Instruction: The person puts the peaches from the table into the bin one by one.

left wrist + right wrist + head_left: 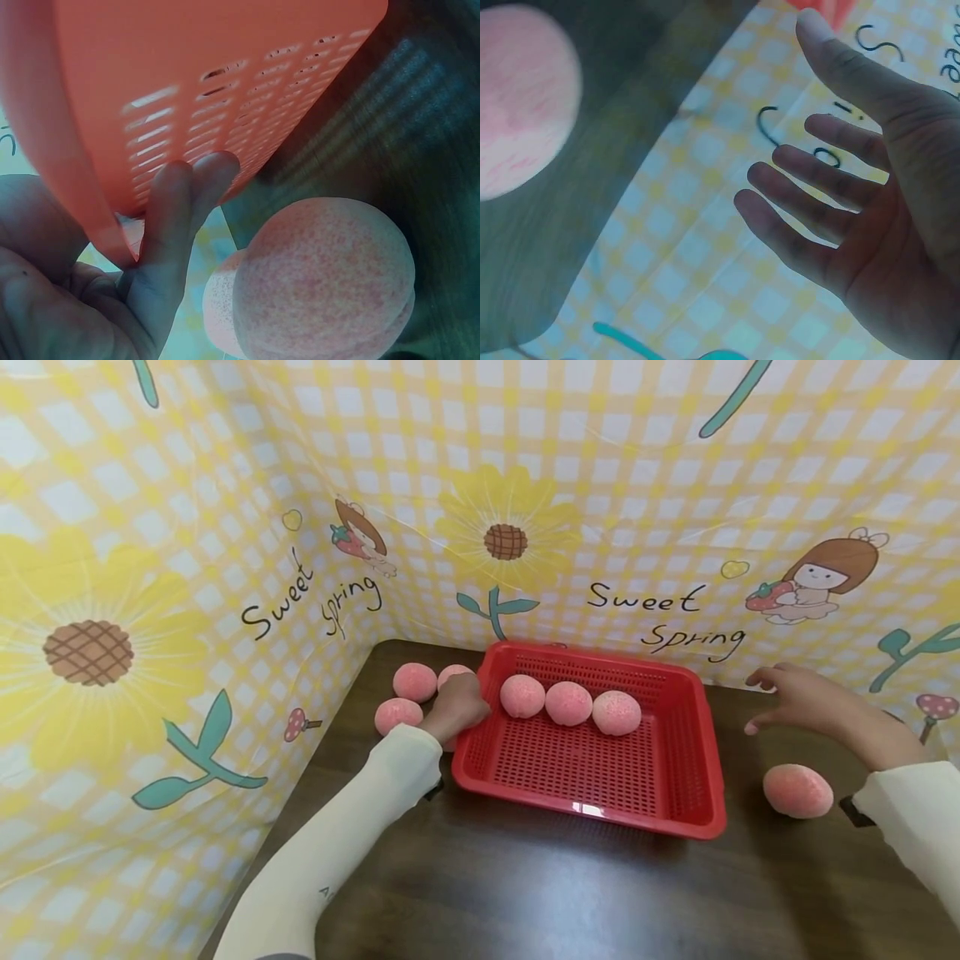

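My left hand (459,706) grips the left rim of a red plastic basket (645,822). In the left wrist view, its fingers lie along the slotted outer wall (225,45), with the thumb over the rim's other side. Just below those fingers a pink peach (322,277) sits outside the basket. Three peaches, the middle one (568,703) among them, line up inside toward the back. To the basket's right, my right hand (813,700) hovers with spread, loosely bent fingers and holds nothing. A single peach (798,791) lies near that wrist.
Several more peaches, one at the back left (414,682) and one nearer (399,717), cluster left of the basket, partly hidden by the left hand. The dark wooden table (480,893) meets a yellow checked cloth (420,602) hanging behind and at the left.
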Demonstrator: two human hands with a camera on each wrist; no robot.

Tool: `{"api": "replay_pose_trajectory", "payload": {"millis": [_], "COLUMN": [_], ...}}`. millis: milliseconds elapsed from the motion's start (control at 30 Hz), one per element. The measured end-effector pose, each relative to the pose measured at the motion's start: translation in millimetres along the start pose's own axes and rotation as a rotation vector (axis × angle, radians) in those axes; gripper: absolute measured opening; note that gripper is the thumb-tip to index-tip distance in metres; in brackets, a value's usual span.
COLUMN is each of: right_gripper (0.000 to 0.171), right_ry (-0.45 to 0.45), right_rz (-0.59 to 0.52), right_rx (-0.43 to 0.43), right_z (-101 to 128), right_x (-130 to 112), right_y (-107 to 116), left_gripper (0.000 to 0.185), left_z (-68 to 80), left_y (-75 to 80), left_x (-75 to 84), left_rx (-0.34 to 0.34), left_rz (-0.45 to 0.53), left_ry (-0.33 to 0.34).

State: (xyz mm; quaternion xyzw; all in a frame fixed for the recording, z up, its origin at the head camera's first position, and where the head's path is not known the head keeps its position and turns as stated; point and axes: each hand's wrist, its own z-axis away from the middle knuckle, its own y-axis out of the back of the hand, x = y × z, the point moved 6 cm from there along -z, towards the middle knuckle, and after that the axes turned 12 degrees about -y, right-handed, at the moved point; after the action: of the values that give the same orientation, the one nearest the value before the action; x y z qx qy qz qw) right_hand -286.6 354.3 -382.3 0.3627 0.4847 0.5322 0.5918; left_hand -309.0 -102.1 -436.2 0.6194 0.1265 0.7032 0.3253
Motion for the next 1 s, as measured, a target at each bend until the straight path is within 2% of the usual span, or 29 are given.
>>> {"api": "replay_pose_trajectory", "payload": {"millis": [267, 533, 667, 833, 1000], "right_gripper": [0.096, 0.097, 0.102, 0.107, 0.102], "right_ry": [0.020, 0.078, 0.115, 0.118, 0.133], "right_rz": [0.092, 0.054, 0.059, 0.022, -0.011], "right_rx": [-0.038, -0.097, -0.104, -0.116, -0.095], "right_z": [18, 40, 50, 58, 62], "right_x": [17, 34, 45, 55, 55], "right_y": [-15, -34, -46, -59, -72], "left_gripper": [0.014, 0.028, 0.030, 0.027, 0.027], "left_z": [0.6, 2.4, 2.3, 3.3, 3.0], "left_y": [-1.6, -1.1, -1.1, -0.6, -0.9], "left_x": [1.9, 3.6, 3.5, 2.9, 2.1], "left_rx": [-0.020, -0.006, -0.004, 0.000, 0.000], "left_rz": [-0.022, 0.059, 0.060, 0.044, 0.021], "left_ry": [0.003, 0.005, 0.009, 0.009, -0.005]}}
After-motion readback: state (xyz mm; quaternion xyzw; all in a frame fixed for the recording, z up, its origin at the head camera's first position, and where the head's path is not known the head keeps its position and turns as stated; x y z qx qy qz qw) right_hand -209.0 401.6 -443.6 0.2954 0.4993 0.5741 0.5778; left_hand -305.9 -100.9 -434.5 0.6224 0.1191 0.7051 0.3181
